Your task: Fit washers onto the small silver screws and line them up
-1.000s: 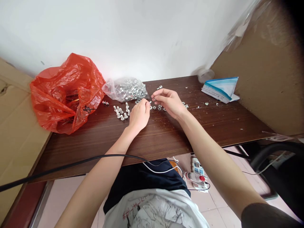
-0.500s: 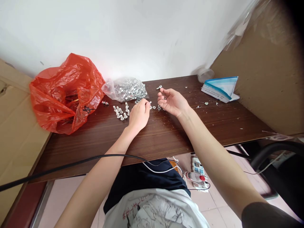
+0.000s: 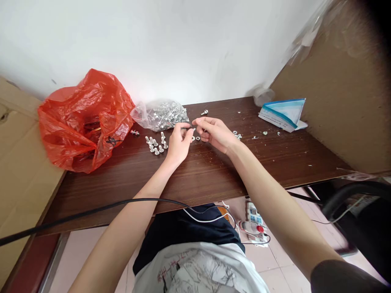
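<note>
My left hand point(image 3: 179, 142) is closed, with the pale tip of what looks like a bolt point(image 3: 194, 129) showing beside its thumb. Facing it, my right hand point(image 3: 215, 132) has its thumb and index finger pinched together; whatever sits between them is too small to make out. Under the hands lies a small washer point(image 3: 198, 138). Several silver bolts point(image 3: 155, 142) stand in a group left of my left hand. Beyond my right fingers rests a bolt fitted with rings point(image 3: 204, 112).
A clear bag of metal hardware point(image 3: 168, 115) lies by the wall, beside a red plastic bag point(image 3: 88, 122). Loose fasteners point(image 3: 237, 135) lie right of my right hand. Farther right are a blue-white packet point(image 3: 282, 114) and a clear cup point(image 3: 263, 97). A black cable point(image 3: 122, 202) crosses the front.
My right hand has drawn away from the bolt with rings, which stays on the table, and come left to my left hand. The left fingers have opened slightly toward it.
</note>
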`<state>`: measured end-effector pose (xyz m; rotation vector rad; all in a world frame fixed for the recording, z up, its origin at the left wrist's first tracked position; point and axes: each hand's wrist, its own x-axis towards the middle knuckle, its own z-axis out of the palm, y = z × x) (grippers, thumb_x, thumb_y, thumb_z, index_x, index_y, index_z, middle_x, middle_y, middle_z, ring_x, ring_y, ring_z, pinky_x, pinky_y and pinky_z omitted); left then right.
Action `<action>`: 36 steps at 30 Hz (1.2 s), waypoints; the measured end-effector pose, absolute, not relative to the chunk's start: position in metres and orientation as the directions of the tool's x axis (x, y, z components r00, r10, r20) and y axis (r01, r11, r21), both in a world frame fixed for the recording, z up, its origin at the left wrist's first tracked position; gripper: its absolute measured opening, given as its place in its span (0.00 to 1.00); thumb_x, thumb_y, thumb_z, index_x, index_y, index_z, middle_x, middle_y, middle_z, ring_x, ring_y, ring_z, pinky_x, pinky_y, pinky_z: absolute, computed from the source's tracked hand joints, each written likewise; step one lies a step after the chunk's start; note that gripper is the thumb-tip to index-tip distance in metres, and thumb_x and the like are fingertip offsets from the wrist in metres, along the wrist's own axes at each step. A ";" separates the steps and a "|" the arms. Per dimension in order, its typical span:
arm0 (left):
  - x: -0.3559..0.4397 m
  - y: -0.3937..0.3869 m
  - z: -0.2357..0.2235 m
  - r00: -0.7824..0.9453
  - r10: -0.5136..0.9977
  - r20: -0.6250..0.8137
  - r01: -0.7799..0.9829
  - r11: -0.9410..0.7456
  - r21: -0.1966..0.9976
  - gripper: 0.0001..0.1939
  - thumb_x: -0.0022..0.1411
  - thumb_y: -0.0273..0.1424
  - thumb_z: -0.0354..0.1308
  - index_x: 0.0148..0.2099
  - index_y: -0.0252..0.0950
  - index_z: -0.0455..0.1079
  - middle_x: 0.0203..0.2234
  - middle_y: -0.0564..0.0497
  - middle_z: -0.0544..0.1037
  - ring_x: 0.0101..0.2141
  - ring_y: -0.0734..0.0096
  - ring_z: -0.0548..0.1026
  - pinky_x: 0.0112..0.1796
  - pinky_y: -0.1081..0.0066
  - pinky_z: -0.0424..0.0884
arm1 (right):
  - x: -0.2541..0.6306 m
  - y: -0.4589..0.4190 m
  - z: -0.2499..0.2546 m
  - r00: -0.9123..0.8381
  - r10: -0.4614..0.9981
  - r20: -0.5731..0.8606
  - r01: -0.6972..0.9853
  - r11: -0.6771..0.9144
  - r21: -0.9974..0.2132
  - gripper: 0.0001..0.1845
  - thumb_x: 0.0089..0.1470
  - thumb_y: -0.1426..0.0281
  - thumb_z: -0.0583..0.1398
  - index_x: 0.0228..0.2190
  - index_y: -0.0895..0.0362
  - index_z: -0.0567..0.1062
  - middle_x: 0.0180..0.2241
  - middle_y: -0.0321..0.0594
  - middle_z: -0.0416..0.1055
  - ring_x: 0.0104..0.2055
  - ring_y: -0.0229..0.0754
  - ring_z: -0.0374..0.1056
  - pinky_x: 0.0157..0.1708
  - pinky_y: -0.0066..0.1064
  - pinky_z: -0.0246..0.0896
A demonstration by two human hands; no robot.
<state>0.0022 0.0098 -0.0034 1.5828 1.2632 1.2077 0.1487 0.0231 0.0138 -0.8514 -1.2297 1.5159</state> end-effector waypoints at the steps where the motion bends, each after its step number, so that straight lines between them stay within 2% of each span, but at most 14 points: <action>1: 0.003 0.009 -0.003 0.067 0.977 0.201 0.199 -0.210 0.957 0.04 0.64 0.29 0.52 0.43 0.38 0.62 0.20 0.58 0.68 0.23 0.79 0.68 0.26 0.77 0.63 | 0.148 0.022 0.014 -0.312 0.948 0.062 -0.228 -0.012 -0.974 0.17 0.47 0.57 0.68 0.29 0.58 0.73 0.20 0.29 0.60 0.20 0.28 0.47 0.19 0.26 0.42; 6: 0.005 0.008 0.003 0.058 0.985 0.163 -0.003 -0.163 0.987 0.04 0.64 0.28 0.54 0.41 0.38 0.61 0.18 0.60 0.66 0.18 0.83 0.63 0.21 0.80 0.57 | 0.147 0.020 0.014 -0.415 0.907 0.073 -0.146 0.013 -0.989 0.17 0.47 0.57 0.68 0.29 0.59 0.75 0.24 0.34 0.68 0.22 0.29 0.51 0.19 0.26 0.43; 12: 0.004 0.006 0.008 0.042 0.995 0.092 -0.090 -0.088 0.992 0.02 0.66 0.30 0.53 0.40 0.37 0.63 0.14 0.61 0.63 0.15 0.83 0.58 0.16 0.80 0.49 | 0.146 0.021 0.012 -0.451 0.886 0.110 -0.153 0.044 -0.987 0.19 0.44 0.59 0.70 0.35 0.59 0.77 0.26 0.38 0.73 0.27 0.33 0.62 0.21 0.26 0.45; 22: 0.002 0.006 0.006 0.046 0.986 0.159 -0.122 -0.152 0.981 0.08 0.65 0.36 0.56 0.38 0.37 0.63 0.12 0.61 0.61 0.13 0.83 0.57 0.15 0.80 0.48 | 0.144 0.019 0.013 -0.443 0.885 0.142 -0.140 0.088 -0.986 0.20 0.43 0.60 0.71 0.36 0.59 0.77 0.24 0.36 0.72 0.26 0.33 0.63 0.20 0.26 0.45; 27: 0.002 0.005 0.008 0.051 0.990 0.133 -0.128 -0.126 0.984 0.07 0.66 0.35 0.54 0.39 0.37 0.62 0.12 0.62 0.61 0.13 0.83 0.57 0.15 0.81 0.49 | 0.143 0.019 0.012 -0.428 0.891 0.149 -0.126 0.105 -0.987 0.20 0.43 0.61 0.71 0.36 0.59 0.76 0.23 0.35 0.70 0.25 0.33 0.61 0.20 0.26 0.44; 36: 0.004 0.003 0.013 0.098 0.991 0.096 -0.204 -0.074 0.976 0.08 0.66 0.36 0.54 0.40 0.37 0.62 0.13 0.62 0.60 0.14 0.85 0.56 0.16 0.81 0.48 | 0.143 0.018 0.015 -0.418 0.897 0.143 -0.138 0.093 -0.986 0.17 0.45 0.65 0.69 0.36 0.60 0.75 0.26 0.36 0.73 0.24 0.31 0.58 0.21 0.26 0.45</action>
